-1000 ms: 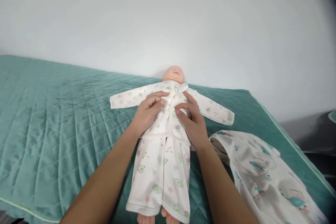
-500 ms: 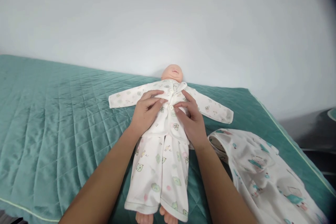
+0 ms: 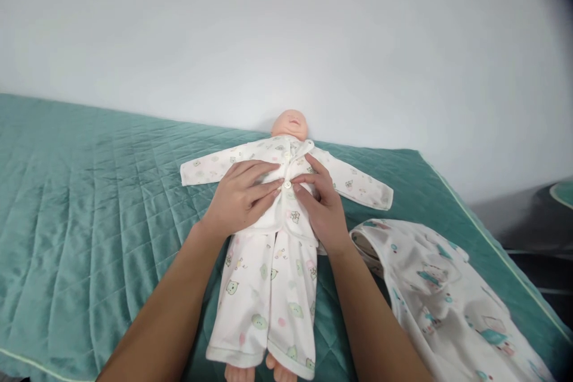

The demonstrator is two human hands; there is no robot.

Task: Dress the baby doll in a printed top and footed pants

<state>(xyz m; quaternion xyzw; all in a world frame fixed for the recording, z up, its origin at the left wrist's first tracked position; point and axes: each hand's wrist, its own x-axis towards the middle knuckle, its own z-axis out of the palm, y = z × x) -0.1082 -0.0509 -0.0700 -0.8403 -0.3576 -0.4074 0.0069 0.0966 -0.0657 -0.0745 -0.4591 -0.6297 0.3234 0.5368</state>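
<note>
A baby doll lies on its back, its head toward the wall. It wears a white long-sleeved shirt with small printed animals, and matching pants; its bare feet show below. My left hand rests on the shirt's left half, thumb and a finger pinched at the front edge beside a round button. From the other side my right hand has its thumb and index finger closed on the cloth next to that button. Another button sits higher, near the collar. Cloth under my fingertips is hidden.
A green quilted cover lies under the doll. Beside my right forearm, a white printed baby garment is spread out. Behind stands a pale wall. At the far right, a dark object with a green rim is partly visible.
My left hand has flattened, its wrist shifting left and its fingers straightening beside the button. My right hand stays at the button. The whole view has shifted slightly.
</note>
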